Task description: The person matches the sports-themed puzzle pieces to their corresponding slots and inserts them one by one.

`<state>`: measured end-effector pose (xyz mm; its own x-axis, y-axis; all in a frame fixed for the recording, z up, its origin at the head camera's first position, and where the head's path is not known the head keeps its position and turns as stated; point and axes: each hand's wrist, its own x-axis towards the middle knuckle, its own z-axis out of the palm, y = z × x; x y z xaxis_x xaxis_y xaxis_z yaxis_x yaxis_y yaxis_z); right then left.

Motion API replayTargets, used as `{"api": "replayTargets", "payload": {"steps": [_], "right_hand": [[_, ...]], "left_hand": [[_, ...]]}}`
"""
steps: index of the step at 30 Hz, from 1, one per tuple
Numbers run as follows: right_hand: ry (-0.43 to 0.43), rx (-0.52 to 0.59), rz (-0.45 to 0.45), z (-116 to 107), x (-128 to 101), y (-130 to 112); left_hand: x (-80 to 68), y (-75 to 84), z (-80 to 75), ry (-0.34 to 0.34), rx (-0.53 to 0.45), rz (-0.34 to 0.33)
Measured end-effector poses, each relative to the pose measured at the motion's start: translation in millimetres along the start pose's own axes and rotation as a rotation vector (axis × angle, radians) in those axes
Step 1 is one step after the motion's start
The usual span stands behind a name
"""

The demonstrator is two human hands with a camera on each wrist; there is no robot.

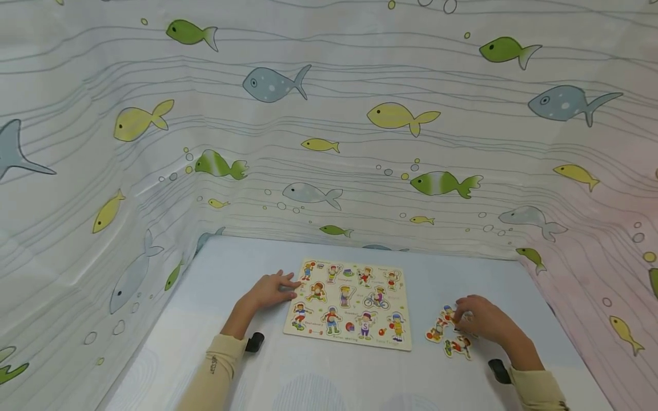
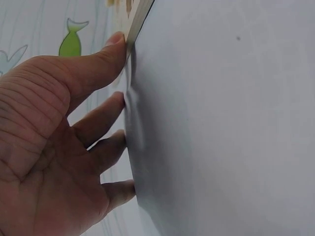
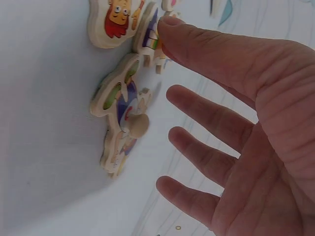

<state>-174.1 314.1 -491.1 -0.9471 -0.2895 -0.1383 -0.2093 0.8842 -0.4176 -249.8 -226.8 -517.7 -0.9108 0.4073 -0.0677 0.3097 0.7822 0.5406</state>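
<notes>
Wooden cartoon-figure puzzle board (image 1: 349,302) being steadied by flat, open left hand (image 1: 269,290) | right hand (image 1: 480,321), grip open, fingering loose wooden pegged pieces (image 1: 451,334) at board's 3 o'clock | next: pinching one peg.

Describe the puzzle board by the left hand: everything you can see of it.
The puzzle board is a flat, pale, wood-looking rectangle lying face up on the light blue table, slightly skewed. It shows rows of small cartoon figures of children doing sports, with tiny captions too small to read. Whether every slot is filled cannot be told. The left hand rests with straight fingers at its left edge; in the left wrist view the thumb touches that edge. Loose knobbed pieces lie apart to its right.
</notes>
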Motion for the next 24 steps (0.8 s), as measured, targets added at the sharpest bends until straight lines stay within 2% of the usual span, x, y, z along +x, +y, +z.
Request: {"api": "replayTargets", "payload": {"steps": [14, 19, 24], "right_hand": [[0.069, -0.005, -0.054, 8, 4, 6], [0.079, -0.034, -0.010, 6, 7, 3], [0.041, -0.004, 0.032, 10, 10, 6]], "left_hand": [[3.1, -3.6, -0.8, 0.005, -0.014, -0.011], [2.5, -2.7, -1.7, 0.009, -0.017, 0.004], [0.9, -2.9, 0.1, 0.005, -0.013, 0.018]]}}
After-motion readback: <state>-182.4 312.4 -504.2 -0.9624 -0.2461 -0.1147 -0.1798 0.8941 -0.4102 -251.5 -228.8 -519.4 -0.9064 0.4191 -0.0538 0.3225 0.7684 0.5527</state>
